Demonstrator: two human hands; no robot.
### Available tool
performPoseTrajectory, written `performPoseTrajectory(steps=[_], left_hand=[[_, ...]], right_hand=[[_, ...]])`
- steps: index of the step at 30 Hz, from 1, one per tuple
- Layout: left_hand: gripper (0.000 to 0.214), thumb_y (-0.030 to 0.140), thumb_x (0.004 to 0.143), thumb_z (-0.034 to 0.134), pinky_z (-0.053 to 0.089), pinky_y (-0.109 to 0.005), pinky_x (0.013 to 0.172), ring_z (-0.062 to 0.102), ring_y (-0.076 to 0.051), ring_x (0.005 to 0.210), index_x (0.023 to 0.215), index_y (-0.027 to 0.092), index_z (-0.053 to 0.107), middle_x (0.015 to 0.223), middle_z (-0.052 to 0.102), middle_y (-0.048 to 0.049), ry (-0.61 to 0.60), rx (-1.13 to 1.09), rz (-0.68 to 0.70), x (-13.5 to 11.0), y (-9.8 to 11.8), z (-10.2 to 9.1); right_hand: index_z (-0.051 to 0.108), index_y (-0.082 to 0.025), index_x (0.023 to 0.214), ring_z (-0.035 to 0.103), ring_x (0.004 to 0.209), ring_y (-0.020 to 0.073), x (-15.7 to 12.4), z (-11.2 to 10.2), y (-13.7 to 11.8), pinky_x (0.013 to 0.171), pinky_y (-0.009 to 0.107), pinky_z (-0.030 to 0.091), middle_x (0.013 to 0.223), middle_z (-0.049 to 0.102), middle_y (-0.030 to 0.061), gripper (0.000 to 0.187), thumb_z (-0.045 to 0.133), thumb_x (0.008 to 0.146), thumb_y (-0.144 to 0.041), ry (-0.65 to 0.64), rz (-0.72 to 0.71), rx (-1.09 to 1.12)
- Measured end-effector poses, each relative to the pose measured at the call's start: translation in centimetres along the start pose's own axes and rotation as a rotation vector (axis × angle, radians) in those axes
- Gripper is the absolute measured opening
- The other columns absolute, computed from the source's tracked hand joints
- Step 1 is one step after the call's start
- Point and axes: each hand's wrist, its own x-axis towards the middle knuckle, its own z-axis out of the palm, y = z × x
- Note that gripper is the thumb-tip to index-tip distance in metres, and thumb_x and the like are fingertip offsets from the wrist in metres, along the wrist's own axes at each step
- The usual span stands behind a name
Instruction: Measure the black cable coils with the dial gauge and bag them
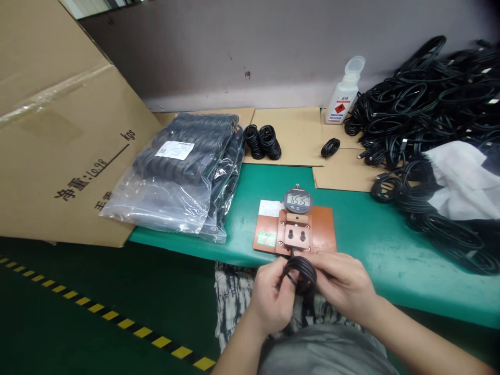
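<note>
Both my hands hold a small coiled black cable (pixel 300 272) just in front of the table's near edge. My left hand (pixel 271 297) grips the coil's left side with its fingers closed. From the right, my right hand (pixel 344 287) pinches the coil. One end of the cable runs up into a copper-coloured test fixture (pixel 296 234) on the green table (pixel 367 234). A round digital gauge (pixel 298 200) on the fixture reads 65.15.
Clear bags of coiled black cables (pixel 183 172) lie at the left beside a large cardboard box (pixel 58 135). Loose coils (pixel 261 140) and a white bottle (pixel 344 96) sit on cardboard sheets at the back. A big pile of black cables (pixel 429 114) fills the right.
</note>
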Motion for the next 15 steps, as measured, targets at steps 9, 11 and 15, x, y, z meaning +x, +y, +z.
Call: performPoseTrajectory(steps=[9, 11, 15], left_hand=[[0.028, 0.032, 0.1, 0.043, 0.029, -0.025, 0.056, 0.041, -0.012, 0.06, 0.075, 0.019, 0.047, 0.066, 0.045, 0.0019, 0.0, -0.004, 0.011, -0.04, -0.04, 0.01], [0.028, 0.032, 0.1, 0.043, 0.029, -0.025, 0.056, 0.041, -0.012, 0.059, 0.075, 0.019, 0.047, 0.066, 0.044, 0.0021, -0.001, 0.002, 0.007, -0.04, 0.04, -0.01], [0.029, 0.032, 0.1, 0.042, 0.029, -0.025, 0.056, 0.04, -0.012, 0.059, 0.074, 0.019, 0.046, 0.065, 0.043, 0.0023, -0.003, -0.003, -0.007, 0.0, 0.11, -0.02]], right_hand=[[0.073, -0.022, 0.102, 0.078, 0.066, 0.0174, -0.01, 0.04, -0.02, 0.062, 0.021, 0.064, 0.084, 0.081, 0.003, 0.029, 0.054, 0.089, -0.006, -0.004, 0.009, 0.009], [0.073, -0.021, 0.102, 0.078, 0.066, 0.0172, -0.06, 0.09, 0.01, 0.062, 0.021, 0.063, 0.085, 0.081, 0.0033, 0.028, 0.055, 0.088, -0.005, 0.004, 0.011, 0.015], [0.073, -0.022, 0.102, 0.078, 0.068, 0.0178, -0.05, 0.06, 0.03, 0.062, 0.021, 0.064, 0.085, 0.081, 0.0036, 0.028, 0.054, 0.088, -0.006, 0.002, 0.007, 0.009]])
